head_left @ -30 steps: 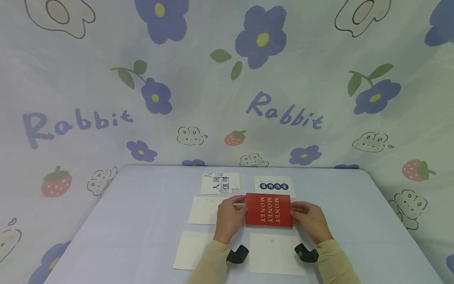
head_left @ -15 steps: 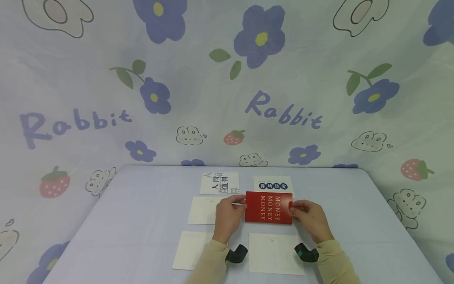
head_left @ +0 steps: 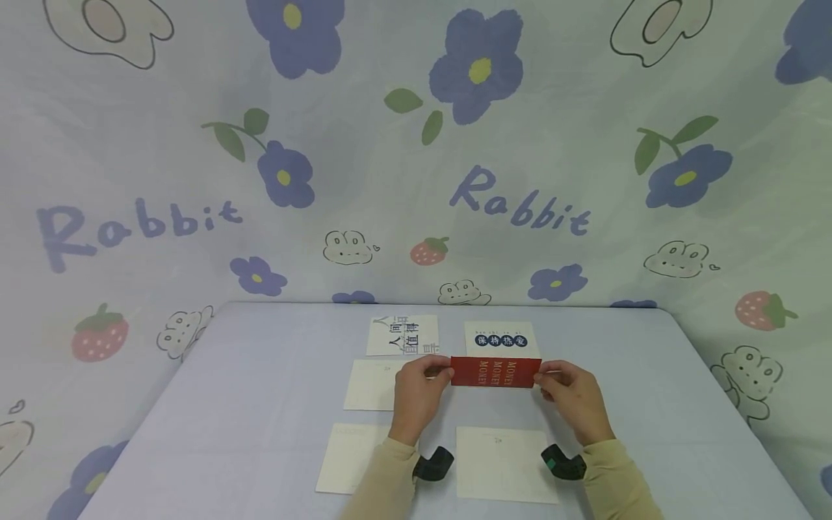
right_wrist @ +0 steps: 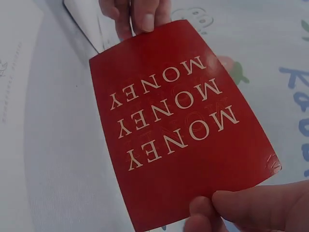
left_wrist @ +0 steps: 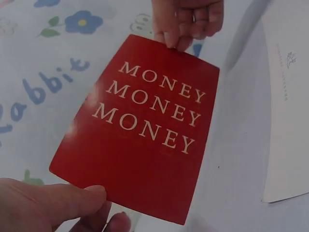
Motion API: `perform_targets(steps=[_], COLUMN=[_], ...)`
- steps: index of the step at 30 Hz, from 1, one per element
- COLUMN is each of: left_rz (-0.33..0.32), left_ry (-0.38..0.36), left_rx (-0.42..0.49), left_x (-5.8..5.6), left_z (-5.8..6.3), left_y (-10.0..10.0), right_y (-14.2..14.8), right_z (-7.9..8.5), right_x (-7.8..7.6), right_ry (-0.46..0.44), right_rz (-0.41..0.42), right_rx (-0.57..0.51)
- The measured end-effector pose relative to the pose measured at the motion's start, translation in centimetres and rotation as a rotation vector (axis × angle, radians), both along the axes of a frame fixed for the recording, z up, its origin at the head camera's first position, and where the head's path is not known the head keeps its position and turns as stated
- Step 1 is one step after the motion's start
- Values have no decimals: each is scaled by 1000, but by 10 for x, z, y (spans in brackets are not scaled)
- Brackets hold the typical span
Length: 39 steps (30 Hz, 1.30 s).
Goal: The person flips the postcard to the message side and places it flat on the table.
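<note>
A red card printed with MONEY three times (head_left: pixel 495 372) is held between both hands above the table. At its left end, my left hand (head_left: pixel 419 397) pinches the edge between thumb and fingers. My right hand (head_left: pixel 575 401) grips the opposite end the same way. Seen from the head, the card is tilted steeply, so its face looks narrow. The left wrist view shows the whole red face (left_wrist: pixel 130 169), slightly bowed, with the right hand (left_wrist: pixel 188 19) at the far end. In the right wrist view, a crease marks one corner of the card (right_wrist: pixel 159 193).
Behind the red card lie a white card with dark characters (head_left: pixel 403 336) and one with blue circles (head_left: pixel 499 339). Pale cards lie left of the hands (head_left: pixel 367 386), near the left sleeve (head_left: pixel 354 458) and between the wrists (head_left: pixel 507 466). A patterned cloth (head_left: pixel 390 166) hangs behind the table.
The red card has tilted from facing the head camera to a steep angle, its visible face becoming much narrower. Both hands keep hold of its ends and stay in nearly the same place.
</note>
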<state>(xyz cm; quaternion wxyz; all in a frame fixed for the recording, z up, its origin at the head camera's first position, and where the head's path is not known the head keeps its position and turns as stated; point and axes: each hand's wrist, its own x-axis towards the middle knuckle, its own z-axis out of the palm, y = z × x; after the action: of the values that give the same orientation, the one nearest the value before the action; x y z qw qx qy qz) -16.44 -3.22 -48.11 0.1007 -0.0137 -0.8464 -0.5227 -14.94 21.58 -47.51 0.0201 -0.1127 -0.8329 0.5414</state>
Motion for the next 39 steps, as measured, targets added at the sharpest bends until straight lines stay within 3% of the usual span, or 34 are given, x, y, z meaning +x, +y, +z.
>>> perform_targets(steps=[14,26,39], left_rz=[-42,-99,-174], left_ry=[-2,-75,-121], left_rx=[46,119,141], left_x=[-2,-4,-5], left_z=[2,-1,1], left_y=[-1,-1,-2], right_y=[5,7,9], right_z=[6,2,-3], right_x=[-4,-7,-8], right_ry=[-49,-52,-94], right_rz=[23,20,45], right_rx=[-135,-152,-126])
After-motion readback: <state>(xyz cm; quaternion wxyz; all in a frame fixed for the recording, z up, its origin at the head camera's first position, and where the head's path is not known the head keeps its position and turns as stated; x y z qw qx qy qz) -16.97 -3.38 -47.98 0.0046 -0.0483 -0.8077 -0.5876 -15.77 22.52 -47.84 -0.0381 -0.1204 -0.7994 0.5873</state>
